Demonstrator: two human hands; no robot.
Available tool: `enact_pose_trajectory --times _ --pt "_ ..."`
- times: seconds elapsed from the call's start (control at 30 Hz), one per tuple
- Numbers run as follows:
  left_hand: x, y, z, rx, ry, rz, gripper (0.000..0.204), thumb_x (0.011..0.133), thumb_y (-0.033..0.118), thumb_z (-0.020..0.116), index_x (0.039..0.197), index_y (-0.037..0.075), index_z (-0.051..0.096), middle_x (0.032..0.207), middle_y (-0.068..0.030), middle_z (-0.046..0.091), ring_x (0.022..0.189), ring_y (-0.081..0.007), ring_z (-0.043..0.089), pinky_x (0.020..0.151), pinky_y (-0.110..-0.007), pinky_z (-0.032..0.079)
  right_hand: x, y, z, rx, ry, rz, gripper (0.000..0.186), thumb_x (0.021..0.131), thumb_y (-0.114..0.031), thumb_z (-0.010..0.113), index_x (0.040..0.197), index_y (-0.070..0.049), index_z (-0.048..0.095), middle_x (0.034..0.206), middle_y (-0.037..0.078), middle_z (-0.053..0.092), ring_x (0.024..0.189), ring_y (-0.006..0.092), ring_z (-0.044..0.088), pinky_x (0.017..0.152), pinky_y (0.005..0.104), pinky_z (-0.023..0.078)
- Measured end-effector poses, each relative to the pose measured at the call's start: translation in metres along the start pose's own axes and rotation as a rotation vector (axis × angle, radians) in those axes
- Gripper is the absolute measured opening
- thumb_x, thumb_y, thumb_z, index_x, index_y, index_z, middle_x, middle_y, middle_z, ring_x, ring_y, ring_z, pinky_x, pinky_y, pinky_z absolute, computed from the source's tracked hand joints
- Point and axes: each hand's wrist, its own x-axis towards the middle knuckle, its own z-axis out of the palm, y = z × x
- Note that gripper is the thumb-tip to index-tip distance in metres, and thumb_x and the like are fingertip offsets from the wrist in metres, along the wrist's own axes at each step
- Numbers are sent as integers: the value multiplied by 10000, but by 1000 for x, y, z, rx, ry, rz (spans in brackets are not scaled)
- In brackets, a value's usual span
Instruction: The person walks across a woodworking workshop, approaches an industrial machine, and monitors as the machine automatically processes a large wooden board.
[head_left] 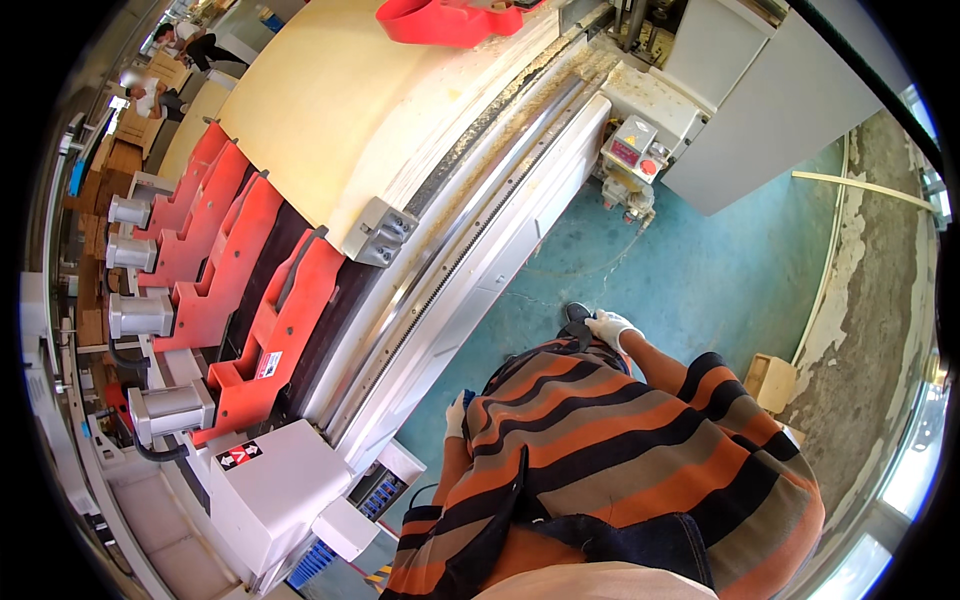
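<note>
My right hand (612, 328), in a white glove, hangs beside my thigh above the floor; its fingers are loosely stretched and hold nothing that I can see. My left hand (455, 416), gloved in white too, is close to my striped shirt and partly hidden by it. A small blue thing (468, 399) shows at its fingers, too small to name. Nearest to my left hand is the long machine with its metal rail (455, 265). On the machine bed lies a big pale wooden board (320, 90), with a grey metal block (380, 232) at its near corner.
Several red clamp arms (265, 345) with metal cylinders line the machine's left side. A red part (450, 22) sits over the board's far end. A control box (637, 148) with a red button is beyond the rail. A wooden block (770, 382) stands at right. Two people sit far left.
</note>
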Motion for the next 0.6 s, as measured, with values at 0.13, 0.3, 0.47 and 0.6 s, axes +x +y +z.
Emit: enact_pose_trajectory --times 0.13,0.3,0.47,0.6 --pt "-4 5 2 -153 4 -102 252 809 239 501 683 25 546 666 -20 500 625 -142 472 571 -300 396 2 3 4 -72 17 -74 512 791 -384 393 1110 13 453 1098 221 511 1051 342 470 854 378 373" --pt "-4 3 1 98 3 49 264 796 252 514 675 20 542 669 -22 506 622 -140 475 568 -301 398 -2 2 2 -1 25 -12 498 795 -369 386 1105 14 455 1105 224 503 1054 343 466 852 373 371" --pt "-1 0 -2 219 -11 90 265 777 258 532 689 10 566 678 -32 530 634 -148 491 574 -305 404 1 1 0 -17 13 -34 515 787 -376 384 1110 20 452 1096 225 511 1046 342 475 853 370 370" --pt "-2 -1 2 -2 71 -40 276 769 264 540 725 -4 589 693 -45 551 647 -155 506 588 -309 413 -9 -8 -8 10 -7 5 525 779 -380 390 1114 19 455 1105 226 507 1049 340 474 856 373 368"
